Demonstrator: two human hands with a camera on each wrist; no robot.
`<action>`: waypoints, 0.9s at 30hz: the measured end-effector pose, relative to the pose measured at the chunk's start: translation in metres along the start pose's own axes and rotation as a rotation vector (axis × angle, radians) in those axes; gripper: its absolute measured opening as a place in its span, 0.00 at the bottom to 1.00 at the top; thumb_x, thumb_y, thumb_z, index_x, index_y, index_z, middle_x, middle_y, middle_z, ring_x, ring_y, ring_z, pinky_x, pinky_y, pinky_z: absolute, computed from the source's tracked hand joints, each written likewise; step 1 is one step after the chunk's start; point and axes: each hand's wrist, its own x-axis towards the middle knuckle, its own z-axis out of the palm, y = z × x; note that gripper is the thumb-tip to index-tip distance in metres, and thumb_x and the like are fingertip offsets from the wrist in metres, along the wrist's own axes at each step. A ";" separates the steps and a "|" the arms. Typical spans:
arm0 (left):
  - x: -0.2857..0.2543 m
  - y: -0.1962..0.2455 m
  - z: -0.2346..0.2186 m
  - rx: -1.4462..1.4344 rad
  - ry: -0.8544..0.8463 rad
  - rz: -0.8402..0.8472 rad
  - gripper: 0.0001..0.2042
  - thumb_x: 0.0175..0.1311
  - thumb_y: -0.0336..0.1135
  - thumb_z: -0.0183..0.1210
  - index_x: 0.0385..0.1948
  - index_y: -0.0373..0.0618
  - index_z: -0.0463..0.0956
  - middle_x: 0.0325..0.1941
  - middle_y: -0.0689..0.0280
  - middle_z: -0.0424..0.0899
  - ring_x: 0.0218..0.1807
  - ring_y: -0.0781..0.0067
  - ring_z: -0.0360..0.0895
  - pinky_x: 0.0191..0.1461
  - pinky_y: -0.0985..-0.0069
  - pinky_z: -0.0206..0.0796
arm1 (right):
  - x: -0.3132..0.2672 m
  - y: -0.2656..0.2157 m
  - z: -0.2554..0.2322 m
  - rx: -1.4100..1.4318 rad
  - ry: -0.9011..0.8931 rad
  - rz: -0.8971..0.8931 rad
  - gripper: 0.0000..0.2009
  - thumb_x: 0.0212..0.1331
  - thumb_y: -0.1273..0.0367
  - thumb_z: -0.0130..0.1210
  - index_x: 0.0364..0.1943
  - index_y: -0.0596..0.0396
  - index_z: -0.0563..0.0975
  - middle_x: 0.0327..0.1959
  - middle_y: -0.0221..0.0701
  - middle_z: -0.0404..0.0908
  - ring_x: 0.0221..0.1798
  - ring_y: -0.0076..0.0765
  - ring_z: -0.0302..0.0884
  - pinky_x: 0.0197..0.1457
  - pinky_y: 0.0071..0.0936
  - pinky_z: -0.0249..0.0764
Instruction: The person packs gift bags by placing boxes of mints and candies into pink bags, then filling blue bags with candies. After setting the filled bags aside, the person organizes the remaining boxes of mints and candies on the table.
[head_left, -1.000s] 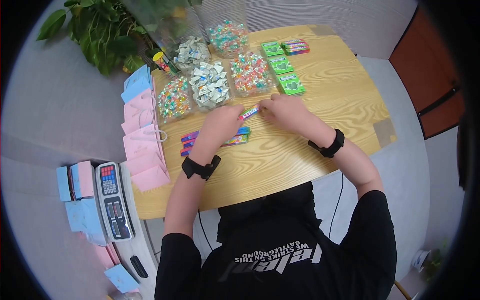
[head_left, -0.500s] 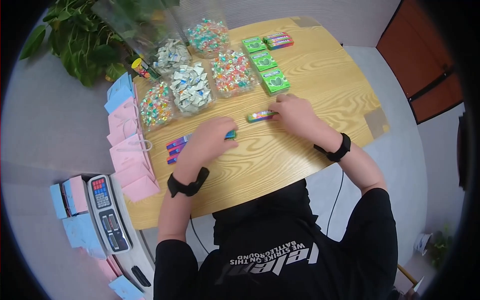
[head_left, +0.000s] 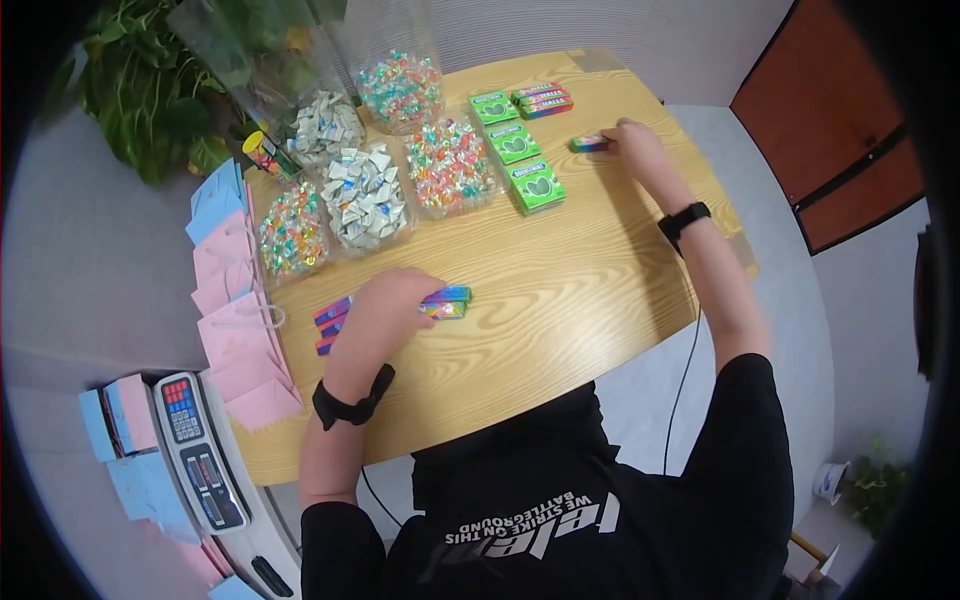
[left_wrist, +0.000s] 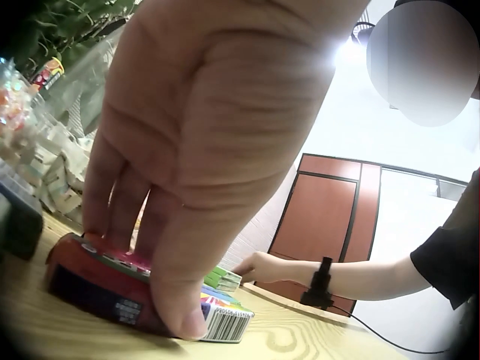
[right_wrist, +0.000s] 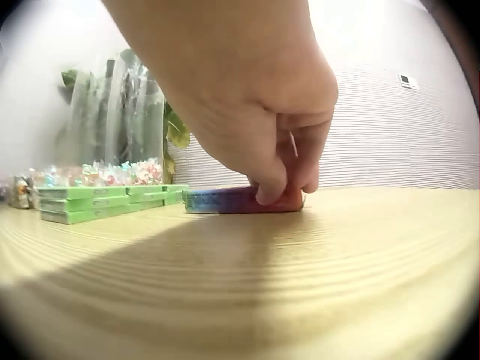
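My right hand [head_left: 645,160] pinches one end of a small colourful candy stick [head_left: 590,144], which lies on the table at the back right; in the right wrist view the thumb and fingertips [right_wrist: 271,193] grip its red end. My left hand [head_left: 390,315] is over several purple and green candy sticks [head_left: 455,295] at the front left. In the left wrist view that hand [left_wrist: 202,135] has its thumb and fingers on either side of a stick with a barcode [left_wrist: 227,325]. Three sticks [head_left: 543,99] marked HALLS lie behind three green boxes [head_left: 537,184].
Clear tubs of wrapped candies [head_left: 450,165] and white packets [head_left: 365,195] stand along the back left. Pink paper bags [head_left: 240,345] line the table's left edge, with a scale [head_left: 200,450] beyond them. A plant [head_left: 150,90] hangs at the upper left.
My right hand has carried a stick away from the left hand, to the back right of the table. My left hand has moved back over the sticks at the front left.
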 end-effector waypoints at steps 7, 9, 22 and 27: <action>0.021 0.012 0.007 -0.018 -0.016 0.003 0.21 0.38 0.30 0.69 0.40 0.44 0.80 0.39 0.61 0.83 0.45 0.56 0.77 0.48 0.64 0.69 | 0.053 -0.020 0.026 0.050 0.027 -0.009 0.10 0.51 0.74 0.58 0.39 0.50 0.81 0.37 0.36 0.80 0.42 0.46 0.78 0.45 0.40 0.73; 0.023 0.013 0.007 -0.004 -0.016 -0.014 0.21 0.38 0.30 0.69 0.41 0.44 0.80 0.39 0.62 0.83 0.45 0.56 0.77 0.47 0.64 0.69 | 0.056 -0.023 0.025 0.078 -0.007 0.035 0.09 0.51 0.73 0.59 0.38 0.50 0.81 0.37 0.33 0.80 0.44 0.44 0.78 0.45 0.38 0.74; 0.022 0.015 0.003 0.077 -0.092 -0.020 0.21 0.44 0.34 0.68 0.45 0.49 0.79 0.40 0.66 0.81 0.47 0.61 0.77 0.45 0.66 0.70 | 0.068 -0.040 0.028 0.083 0.040 0.047 0.05 0.52 0.71 0.59 0.33 0.49 0.82 0.36 0.31 0.78 0.45 0.42 0.77 0.44 0.38 0.74; 0.016 0.005 0.008 0.050 -0.081 0.010 0.25 0.43 0.32 0.68 0.49 0.48 0.76 0.42 0.63 0.81 0.49 0.58 0.76 0.49 0.65 0.70 | 0.068 -0.040 0.028 0.067 0.034 0.077 0.07 0.53 0.73 0.57 0.36 0.49 0.82 0.38 0.34 0.78 0.45 0.45 0.77 0.46 0.40 0.74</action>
